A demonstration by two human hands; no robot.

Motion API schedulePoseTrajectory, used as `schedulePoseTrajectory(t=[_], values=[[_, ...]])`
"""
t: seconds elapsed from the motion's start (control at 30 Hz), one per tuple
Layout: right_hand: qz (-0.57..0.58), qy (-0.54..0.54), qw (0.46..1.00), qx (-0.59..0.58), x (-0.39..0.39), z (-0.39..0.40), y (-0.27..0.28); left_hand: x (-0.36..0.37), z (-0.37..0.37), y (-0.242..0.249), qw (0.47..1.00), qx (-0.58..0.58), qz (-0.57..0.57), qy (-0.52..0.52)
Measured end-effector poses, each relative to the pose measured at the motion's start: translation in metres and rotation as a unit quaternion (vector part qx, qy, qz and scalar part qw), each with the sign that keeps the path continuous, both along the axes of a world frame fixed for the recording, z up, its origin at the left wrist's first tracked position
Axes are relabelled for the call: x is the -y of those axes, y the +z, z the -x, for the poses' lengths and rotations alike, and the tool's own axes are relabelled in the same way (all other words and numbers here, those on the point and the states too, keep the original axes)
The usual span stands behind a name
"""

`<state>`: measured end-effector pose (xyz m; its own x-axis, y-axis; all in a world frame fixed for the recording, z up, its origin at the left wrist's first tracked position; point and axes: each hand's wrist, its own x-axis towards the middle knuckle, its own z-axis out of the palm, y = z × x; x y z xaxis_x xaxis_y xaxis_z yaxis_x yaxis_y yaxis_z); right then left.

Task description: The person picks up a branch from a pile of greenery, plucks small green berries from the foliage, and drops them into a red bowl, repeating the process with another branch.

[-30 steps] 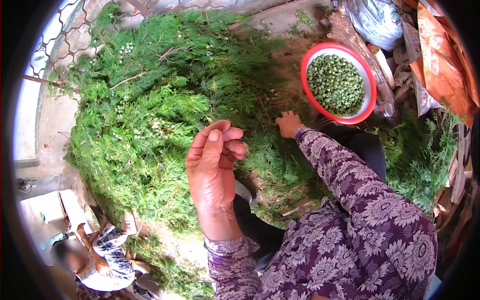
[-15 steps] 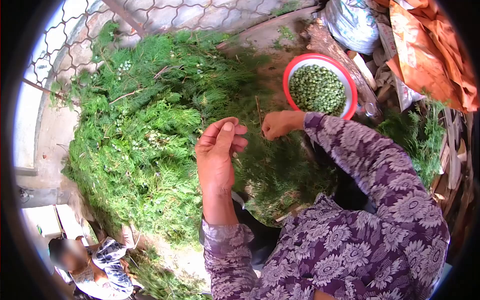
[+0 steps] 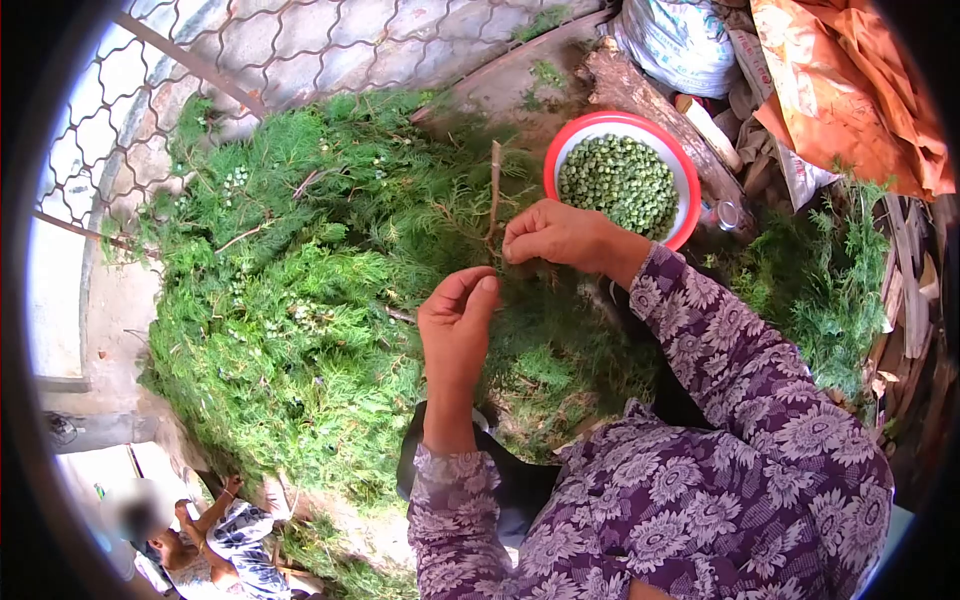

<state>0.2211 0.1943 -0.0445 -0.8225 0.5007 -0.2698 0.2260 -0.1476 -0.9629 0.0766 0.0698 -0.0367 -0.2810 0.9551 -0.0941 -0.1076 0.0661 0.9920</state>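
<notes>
Over the heap of greenery point(image 3: 300, 310), near the red-rimmed basin point(image 3: 610, 117), the right hand point(image 3: 565, 238) appears clenched on a twig point(image 3: 495, 185), the left hand's point(image 3: 455, 318) thumb and fingers pinch together, contents indiscernible, and this seemingly twig-handling step next calls for a steady grip.

Wavy metal mesh point(image 3: 330, 50) spans the upper left, crossed by a slanting brown bar point(image 3: 190, 62), a pale surface visible through it; dusty beige floor point(image 3: 120, 330) runs down the left side beside a whiter slab point(image 3: 60, 300). Upper right: rough log point(image 3: 635, 85) lying aslant, pale sack point(image 3: 680, 50) just beyond it, creased orange sheet point(image 3: 850, 90) beside the sack, long wood pieces point(image 3: 915, 290) heaped along the right edge. Light: strong daylight, near-white at far left and on the floor at lower left of centre, shadier toward the right.
</notes>
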Motion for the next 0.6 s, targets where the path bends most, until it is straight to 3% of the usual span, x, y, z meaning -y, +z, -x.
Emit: schedulePoseTrajectory(t=[0.07, 0.2, 0.27, 0.37, 0.5, 0.6], values=[[0.104, -0.071, 0.990, -0.063, -0.002, 0.005, -0.007, -0.005, -0.005, -0.001, 1.000, -0.001, 0.006, 0.000], [0.170, -0.134, 0.973, -0.087, -0.001, 0.012, -0.016, -0.014, -0.014, -0.004, 1.000, -0.001, 0.008, 0.006], [0.287, -0.190, 0.931, -0.124, 0.002, 0.014, -0.020, -0.017, -0.017, -0.005, 1.000, -0.012, 0.011, 0.015], [0.347, -0.244, 0.895, -0.135, 0.007, 0.016, -0.023, -0.020, -0.024, -0.012, 0.999, -0.041, 0.009, 0.021], [0.328, -0.267, 0.895, -0.142, 0.013, 0.021, -0.029, -0.025, -0.026, -0.029, 0.993, -0.119, -0.004, -0.005], [0.329, -0.270, 0.893, -0.148, 0.013, 0.024, -0.034, -0.027, -0.026, -0.027, 0.993, -0.108, 0.036, 0.008]])
